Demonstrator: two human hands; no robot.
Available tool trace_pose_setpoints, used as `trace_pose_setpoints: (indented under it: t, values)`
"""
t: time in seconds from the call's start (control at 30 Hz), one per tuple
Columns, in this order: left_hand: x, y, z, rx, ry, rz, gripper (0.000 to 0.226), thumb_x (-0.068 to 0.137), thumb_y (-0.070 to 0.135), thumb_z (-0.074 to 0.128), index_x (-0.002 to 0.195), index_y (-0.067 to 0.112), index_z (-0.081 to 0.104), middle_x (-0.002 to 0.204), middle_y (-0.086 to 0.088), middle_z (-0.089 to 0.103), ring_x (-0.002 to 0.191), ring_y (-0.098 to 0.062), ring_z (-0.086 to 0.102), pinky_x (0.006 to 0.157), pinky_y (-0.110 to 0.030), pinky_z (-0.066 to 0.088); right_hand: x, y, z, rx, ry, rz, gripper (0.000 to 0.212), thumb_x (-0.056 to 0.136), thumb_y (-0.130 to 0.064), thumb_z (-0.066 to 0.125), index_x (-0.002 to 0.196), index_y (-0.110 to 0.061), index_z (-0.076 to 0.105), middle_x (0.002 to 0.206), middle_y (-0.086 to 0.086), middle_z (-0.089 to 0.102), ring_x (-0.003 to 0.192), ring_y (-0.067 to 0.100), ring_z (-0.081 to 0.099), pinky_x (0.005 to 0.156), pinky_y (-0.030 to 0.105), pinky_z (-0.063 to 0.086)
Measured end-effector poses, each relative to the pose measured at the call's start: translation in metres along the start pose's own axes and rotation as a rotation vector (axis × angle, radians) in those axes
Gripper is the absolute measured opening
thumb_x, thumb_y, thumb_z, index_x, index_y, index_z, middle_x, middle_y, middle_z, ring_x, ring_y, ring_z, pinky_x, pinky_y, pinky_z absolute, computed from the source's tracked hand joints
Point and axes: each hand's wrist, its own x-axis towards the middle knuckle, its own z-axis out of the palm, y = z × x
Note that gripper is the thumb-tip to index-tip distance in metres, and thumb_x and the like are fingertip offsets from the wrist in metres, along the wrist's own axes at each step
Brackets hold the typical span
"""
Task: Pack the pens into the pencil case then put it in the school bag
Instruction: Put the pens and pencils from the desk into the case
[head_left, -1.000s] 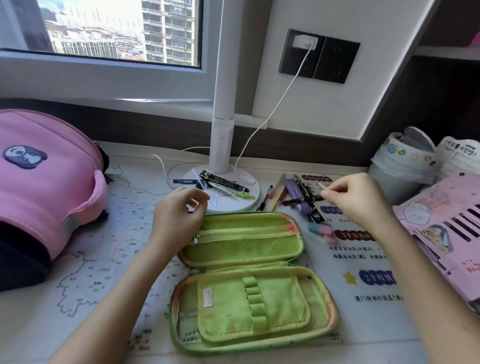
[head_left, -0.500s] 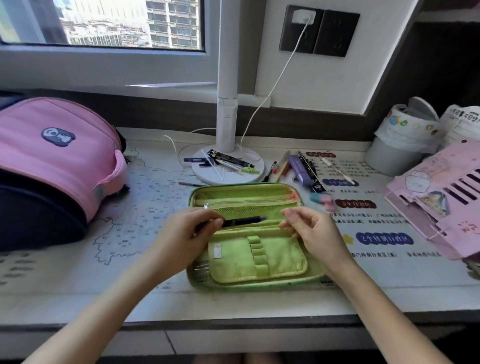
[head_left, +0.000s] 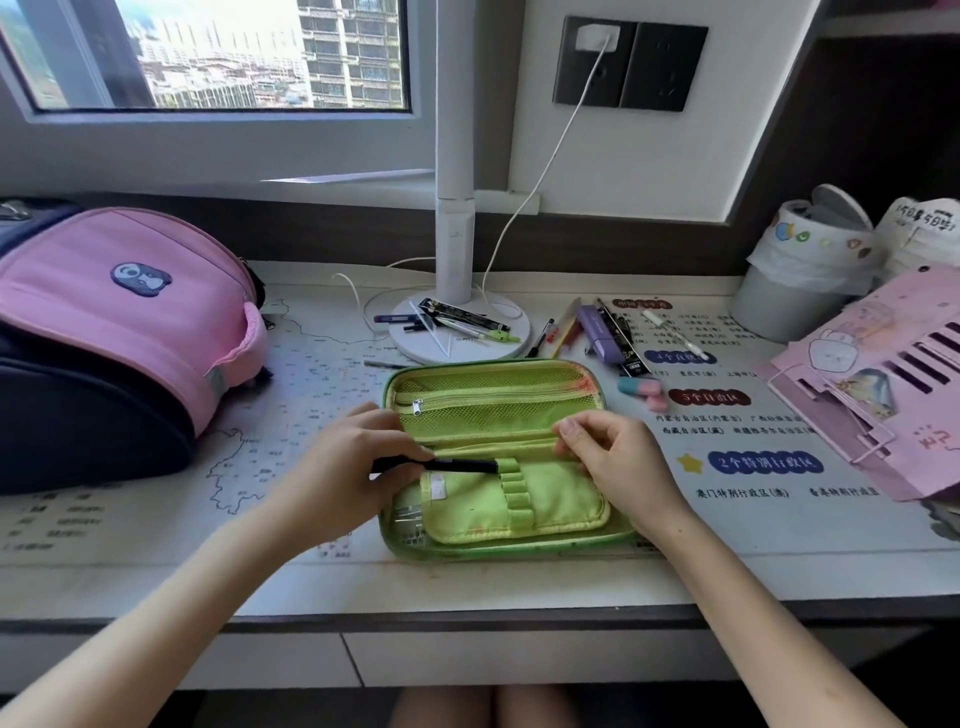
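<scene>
**Black pen at the loops of the open green case**

The pencil case (head_left: 519, 382) lies open flat on the desk mat (head_left: 311, 374) at the centre of the frame, its mesh zip pocket on the upper half and a flap with a row of elastic loops (head_left: 513, 491) on the lower half. The left hand (head_left: 353, 467) grips the left end of a black pen (head_left: 462, 464) between thumb and fingers. The pen lies almost level across the case's middle fold, and its right end meets the topmost loop.

The right hand (head_left: 613, 462) sits over the right side of the case with its fingers curled and its fingertips (head_left: 569, 430) at the middle fold. Whether they pinch the lining or only rest on it, I cannot tell.

The school bag (head_left: 130, 322) (pink on top, dark navy below) lies at the left edge of the frame, well apart from the case. More pens (head_left: 457, 322) lie in a heap on the round lamp base (head_left: 501, 349) just above the case. Further ones (head_left: 605, 335) lie to the right of the base, beside a white pen (head_left: 675, 335). Two pink and blue erasers (head_left: 641, 389) sit near the case's upper right corner. A lined bin (head_left: 800, 270) and a pink stand (head_left: 872, 374) fill the right of the frame.
</scene>
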Motion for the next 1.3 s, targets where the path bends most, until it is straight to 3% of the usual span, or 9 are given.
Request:
trace_pose_setpoints:
  t: [0.23,0.43,0.63,0.73,0.83,0.9,1.07,1.2,1.3]
  values:
    - [0.022,0.006,0.022,-0.027,-0.090,0.013,0.009,0.074,0.012,0.070,0.083,0.013,0.068,0.078,0.004,0.060,0.079,-0.016,0.051,0.070,-0.028,0.044,0.000,0.000,0.002,-0.122,-0.028,-0.009,0.016,0.088,-0.021,0.061,0.080,-0.012,0.072,0.070,-0.002,0.069,0.069,0.014,0.063,0.068,0.035,0.051]
    - [0.038,0.001,0.025,-0.060,-0.189,0.008,0.015,0.077,0.015,0.072,0.091,0.012,0.069,0.086,0.002,0.066,0.082,-0.010,0.052,0.077,-0.023,0.043,0.001,-0.001,0.003,-0.176,-0.012,0.002,0.007,0.084,-0.013,0.065,0.087,-0.016,0.071,0.074,-0.007,0.064,0.069,0.006,0.057,0.063,0.013,0.043]
    - [0.030,0.005,0.034,0.270,-0.071,0.186,0.011,0.079,0.021,0.067,0.088,0.014,0.065,0.081,0.000,0.064,0.079,-0.022,0.052,0.069,-0.029,0.045,-0.005,0.004,0.008,-0.775,0.273,-0.031,0.019,0.079,-0.021,0.066,0.097,-0.023,0.071,0.107,0.003,0.063,0.103,0.025,0.051,0.085,0.036,0.036]
    - [0.034,0.005,0.037,0.125,-0.098,0.123,0.008,0.079,0.012,0.066,0.087,0.011,0.065,0.086,-0.003,0.061,0.084,-0.021,0.048,0.078,-0.033,0.044,-0.002,0.003,0.004,-0.601,0.078,0.105,0.031,0.089,-0.022,0.055,0.118,-0.028,0.062,0.132,-0.002,0.054,0.119,0.022,0.047,0.098,0.038,0.036]
    - [0.047,0.011,0.041,0.030,-0.149,0.095,0.007,0.077,0.008,0.068,0.084,0.008,0.067,0.085,-0.005,0.060,0.085,-0.020,0.045,0.077,-0.034,0.043,-0.002,0.001,-0.001,-0.447,-0.029,0.132,0.038,0.094,-0.017,0.046,0.130,-0.026,0.053,0.137,-0.003,0.052,0.111,0.019,0.053,0.094,0.030,0.040]
    - [0.054,0.016,0.044,-0.015,-0.168,0.069,0.007,0.076,0.009,0.070,0.083,0.009,0.069,0.084,-0.005,0.060,0.085,-0.022,0.047,0.077,-0.037,0.044,-0.002,0.000,-0.002,-0.451,-0.035,0.124,0.039,0.095,-0.015,0.042,0.131,-0.025,0.052,0.140,-0.001,0.049,0.124,0.018,0.048,0.099,0.028,0.037]
    - [0.054,0.006,0.030,-0.073,-0.224,-0.159,0.030,0.071,0.045,0.070,0.098,0.031,0.067,0.099,0.006,0.052,0.099,-0.013,0.042,0.087,-0.032,0.035,-0.005,0.000,0.000,-0.553,-0.006,0.129,0.035,0.092,-0.019,0.050,0.127,-0.017,0.056,0.138,0.003,0.052,0.128,0.021,0.045,0.107,0.034,0.033]
    - [0.053,-0.024,0.009,-0.250,0.126,-0.320,0.013,0.078,0.021,0.071,0.086,0.030,0.066,0.086,0.015,0.055,0.082,0.001,0.048,0.072,-0.018,0.036,0.010,-0.022,0.008,-0.757,0.290,-0.145,0.018,0.085,-0.022,0.061,0.099,-0.014,0.071,0.105,0.004,0.070,0.099,0.026,0.060,0.090,0.039,0.041]
    - [0.058,-0.041,0.004,-0.283,0.435,-0.440,0.017,0.079,0.009,0.066,0.085,0.025,0.064,0.077,0.011,0.059,0.071,0.001,0.051,0.064,-0.013,0.038,0.051,-0.050,0.031,-0.584,0.080,-0.139,0.023,0.090,-0.028,0.054,0.096,-0.013,0.071,0.093,0.004,0.072,0.088,0.022,0.064,0.080,0.036,0.051]
